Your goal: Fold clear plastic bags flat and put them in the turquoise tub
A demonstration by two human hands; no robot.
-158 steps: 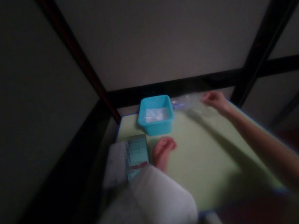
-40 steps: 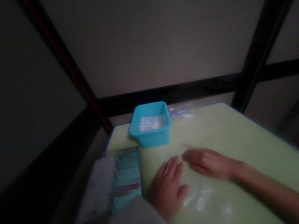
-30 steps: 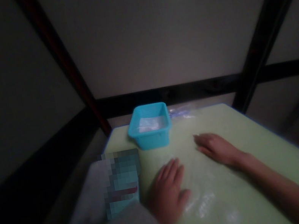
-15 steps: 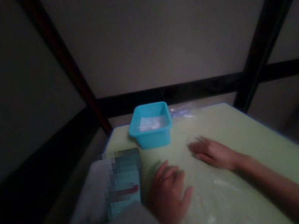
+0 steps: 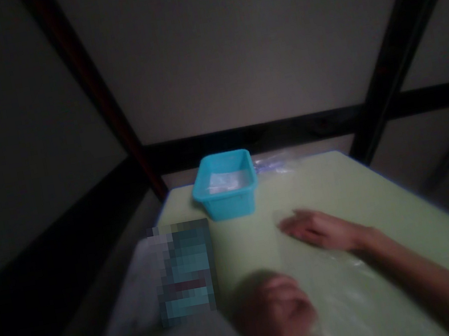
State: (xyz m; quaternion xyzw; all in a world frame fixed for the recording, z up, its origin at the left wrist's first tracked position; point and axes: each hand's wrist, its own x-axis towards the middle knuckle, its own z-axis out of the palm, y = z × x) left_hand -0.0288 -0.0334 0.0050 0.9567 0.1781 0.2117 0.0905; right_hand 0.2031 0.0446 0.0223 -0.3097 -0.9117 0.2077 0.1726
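A clear plastic sheet or bag (image 5: pixel 346 291) lies on the pale green table (image 5: pixel 309 182), its outline hard to make out. On its far part rests my right hand (image 5: pixel 320 229), fingers pointing left and pressed together at the plastic's edge. Nearer to me, my left hand (image 5: pixel 279 317) is at the plastic's left side, blurred by motion. Its fingers look curled, and whether they hold anything is hidden.
Towards the table's back stands a turquoise basket (image 5: pixel 233 204) with white packets (image 5: pixel 227 181) inside. Crumpled clear plastic (image 5: pixel 273 164) lies to its right. A pixelated flat object (image 5: pixel 187 267) and whitish cloth (image 5: pixel 136 293) are at the left.
My left hand has moved nearer to me and slightly right, its fingers now more curled. My right hand has shifted slightly left along the plastic.
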